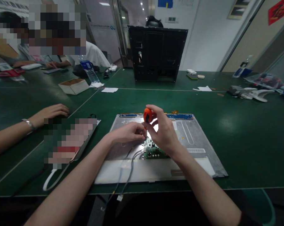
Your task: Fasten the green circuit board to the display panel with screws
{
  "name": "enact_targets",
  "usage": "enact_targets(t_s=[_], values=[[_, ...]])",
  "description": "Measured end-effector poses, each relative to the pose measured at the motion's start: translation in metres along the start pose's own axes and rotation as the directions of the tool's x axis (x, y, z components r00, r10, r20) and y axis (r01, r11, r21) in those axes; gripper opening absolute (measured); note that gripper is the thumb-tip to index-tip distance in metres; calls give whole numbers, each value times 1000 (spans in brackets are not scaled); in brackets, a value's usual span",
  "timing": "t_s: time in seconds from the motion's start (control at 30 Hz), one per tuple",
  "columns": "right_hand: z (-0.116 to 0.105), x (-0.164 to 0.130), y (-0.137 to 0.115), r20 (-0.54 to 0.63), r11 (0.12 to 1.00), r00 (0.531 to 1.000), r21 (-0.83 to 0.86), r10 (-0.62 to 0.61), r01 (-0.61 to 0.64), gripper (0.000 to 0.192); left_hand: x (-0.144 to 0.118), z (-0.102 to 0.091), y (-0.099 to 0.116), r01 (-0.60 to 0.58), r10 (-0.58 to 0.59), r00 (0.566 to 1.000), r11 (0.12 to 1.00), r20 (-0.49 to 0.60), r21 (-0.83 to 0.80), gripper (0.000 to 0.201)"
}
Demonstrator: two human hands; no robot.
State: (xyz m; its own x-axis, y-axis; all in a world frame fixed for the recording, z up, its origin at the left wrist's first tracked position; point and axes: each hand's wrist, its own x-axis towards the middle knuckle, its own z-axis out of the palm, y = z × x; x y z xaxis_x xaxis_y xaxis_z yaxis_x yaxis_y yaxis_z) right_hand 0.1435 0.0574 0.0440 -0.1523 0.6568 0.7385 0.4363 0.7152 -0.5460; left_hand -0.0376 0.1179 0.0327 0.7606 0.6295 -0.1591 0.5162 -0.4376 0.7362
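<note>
An orange-handled screwdriver (147, 115) stands upright over a green circuit board (153, 152), gripped near its top by the fingers of my right hand (162, 131). My left hand (130, 131) is closed, with its fingertips together beside the screwdriver's lower end; whether they pinch the shaft or a small part is hidden. Under both hands lies a metal-backed display panel (198, 135) with a blue strip along its far edge. Grey cables (132, 166) run from the board over the panel's near edge, ending in a white connector (120, 197).
A phone (73, 141) with a white cable lies left of the panel, near another person's hand (53, 111). Farther back are an open cardboard box (74, 87), a water bottle (90, 70) and a black monitor housing (157, 53). Grey-white plastic parts (250, 93) lie at right.
</note>
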Motion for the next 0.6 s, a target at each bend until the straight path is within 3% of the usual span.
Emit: enact_targets(t_s=[0.33,0.6], values=[[2,-2,4,-1,994,994,28,106,-106,45,0,-1,0,-29,29,1000,1000,3,4,18],[2,-2,2,11,996,996,2,88,-88,46,1,-1,-1,-14,14,1000,1000,10,12,14]])
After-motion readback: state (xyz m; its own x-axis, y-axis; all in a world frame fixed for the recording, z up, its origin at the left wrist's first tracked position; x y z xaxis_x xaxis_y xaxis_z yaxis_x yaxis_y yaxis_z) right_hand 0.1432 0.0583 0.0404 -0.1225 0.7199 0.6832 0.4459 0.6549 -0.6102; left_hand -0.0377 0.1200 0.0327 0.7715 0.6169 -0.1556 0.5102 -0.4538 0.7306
